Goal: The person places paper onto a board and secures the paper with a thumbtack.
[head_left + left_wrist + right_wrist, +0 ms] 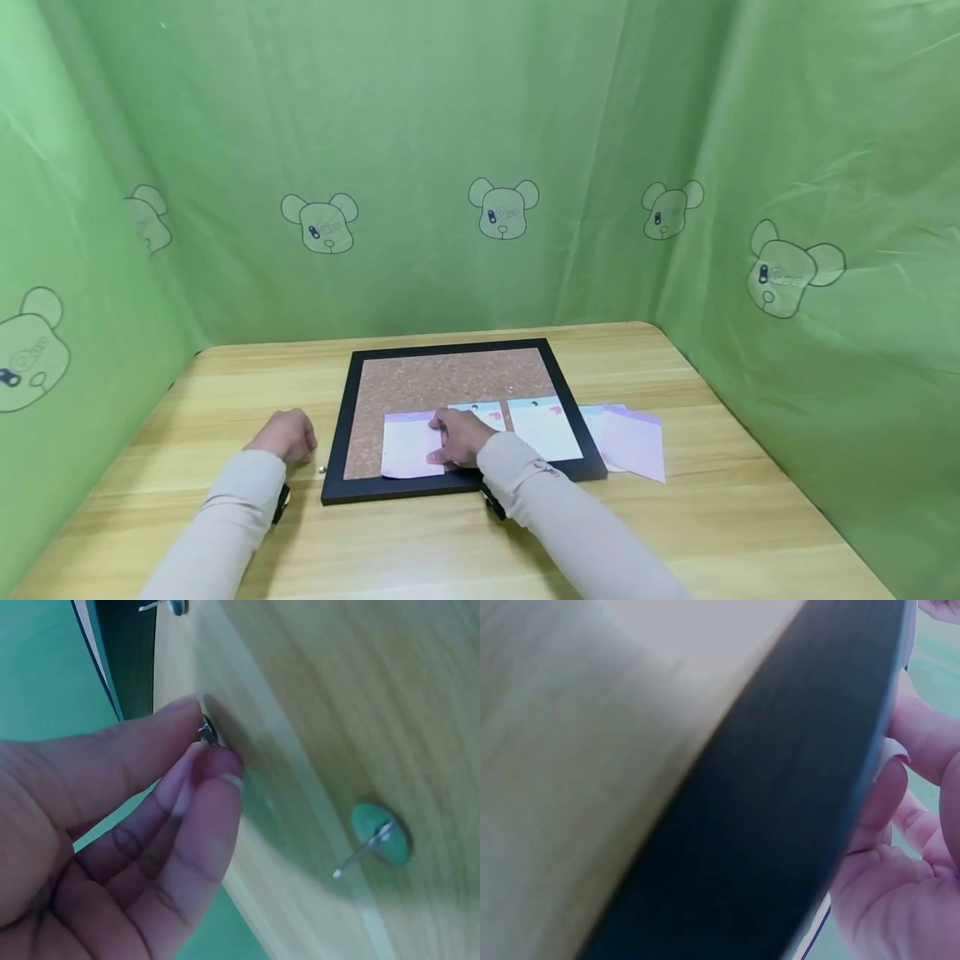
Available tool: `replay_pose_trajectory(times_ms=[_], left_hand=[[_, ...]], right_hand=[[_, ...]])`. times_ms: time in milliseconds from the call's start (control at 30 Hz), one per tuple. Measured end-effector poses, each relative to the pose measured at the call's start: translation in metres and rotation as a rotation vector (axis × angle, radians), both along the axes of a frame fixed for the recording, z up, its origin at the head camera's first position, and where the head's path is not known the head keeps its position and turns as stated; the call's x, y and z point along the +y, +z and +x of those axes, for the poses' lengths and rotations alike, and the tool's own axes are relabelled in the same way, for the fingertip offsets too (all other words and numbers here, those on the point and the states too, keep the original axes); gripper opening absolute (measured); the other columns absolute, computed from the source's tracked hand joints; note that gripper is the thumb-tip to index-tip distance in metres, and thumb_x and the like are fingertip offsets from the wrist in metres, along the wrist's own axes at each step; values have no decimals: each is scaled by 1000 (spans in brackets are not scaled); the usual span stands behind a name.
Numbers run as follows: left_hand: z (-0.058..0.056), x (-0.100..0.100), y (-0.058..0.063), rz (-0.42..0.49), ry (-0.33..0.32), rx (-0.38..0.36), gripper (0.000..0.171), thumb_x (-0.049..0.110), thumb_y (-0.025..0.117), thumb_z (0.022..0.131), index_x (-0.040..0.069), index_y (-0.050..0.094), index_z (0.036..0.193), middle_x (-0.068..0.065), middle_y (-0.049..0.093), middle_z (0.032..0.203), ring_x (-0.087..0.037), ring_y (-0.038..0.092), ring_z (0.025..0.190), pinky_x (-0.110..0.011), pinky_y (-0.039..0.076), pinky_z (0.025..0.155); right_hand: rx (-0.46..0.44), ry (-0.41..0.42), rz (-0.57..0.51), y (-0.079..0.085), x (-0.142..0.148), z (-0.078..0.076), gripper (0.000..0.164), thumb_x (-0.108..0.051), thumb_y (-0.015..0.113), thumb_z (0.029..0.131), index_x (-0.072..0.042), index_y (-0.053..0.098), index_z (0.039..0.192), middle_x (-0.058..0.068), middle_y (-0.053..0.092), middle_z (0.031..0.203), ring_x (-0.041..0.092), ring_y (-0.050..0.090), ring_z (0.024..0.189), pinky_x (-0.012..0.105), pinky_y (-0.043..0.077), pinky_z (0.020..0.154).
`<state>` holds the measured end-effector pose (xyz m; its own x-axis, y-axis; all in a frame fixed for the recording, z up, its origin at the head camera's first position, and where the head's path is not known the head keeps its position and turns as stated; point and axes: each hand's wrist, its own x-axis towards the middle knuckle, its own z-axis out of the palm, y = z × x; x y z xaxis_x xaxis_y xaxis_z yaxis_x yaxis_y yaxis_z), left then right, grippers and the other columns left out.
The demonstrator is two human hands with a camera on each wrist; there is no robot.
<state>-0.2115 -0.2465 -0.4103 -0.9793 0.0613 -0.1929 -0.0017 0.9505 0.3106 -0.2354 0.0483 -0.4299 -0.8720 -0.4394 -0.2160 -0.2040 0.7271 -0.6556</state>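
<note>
My hands at a cork board that lies flat in its black frame on a wooden table. The left hand, left of the frame, pinches a tack between thumb and fingertips, near the tabletop. A second tack rests on its head nearby, point up; a third shows at the upper edge of the left wrist view. In the head view, one tack is visible just beside the frame.

The right hand is over the lower board, its thumb and index finger bent and touching the right side of a lilac-topped note; I cannot make out whether they pinch the paper or merely press it. This note lies on the lower left of the cork. To its right are two blue-topped notes, each bearing a tack at its top; my right hand partly hides the left one. Beyond the frame's right side, a loose lilac note overlaps a blue one. A green curtain printed with bear faces stands behind and at both sides.
</note>
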Motion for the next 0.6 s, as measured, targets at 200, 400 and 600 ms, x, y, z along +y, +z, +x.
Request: replay_pose_trajectory(times_ms=[200,400,600], left_hand=[[1,1,-1,-39,-15,41,18,-9,71,68,9,67,63,-1,63,66,-20,56,66,-34,52,61],[2,5,2,-54,-16,17,21,-10,59,70,8,59,58,-3,57,60,-20,49,58,-28,42,50],[0,7,2,-42,27,-32,24,-7,50,82,5,55,62,-12,57,68,-25,52,62,-29,43,51]], right_hand=[[13,9,11,3,1,3,50,-14,78,82,-2,56,126,6,58,69,13,54,55,24,44,56],[-1,-12,2,-3,0,-1,51,-14,79,81,-3,57,126,7,58,71,15,55,56,26,44,55],[-5,-7,-18,-2,1,2,50,-13,79,82,-3,57,126,5,57,71,14,55,56,25,44,55]])
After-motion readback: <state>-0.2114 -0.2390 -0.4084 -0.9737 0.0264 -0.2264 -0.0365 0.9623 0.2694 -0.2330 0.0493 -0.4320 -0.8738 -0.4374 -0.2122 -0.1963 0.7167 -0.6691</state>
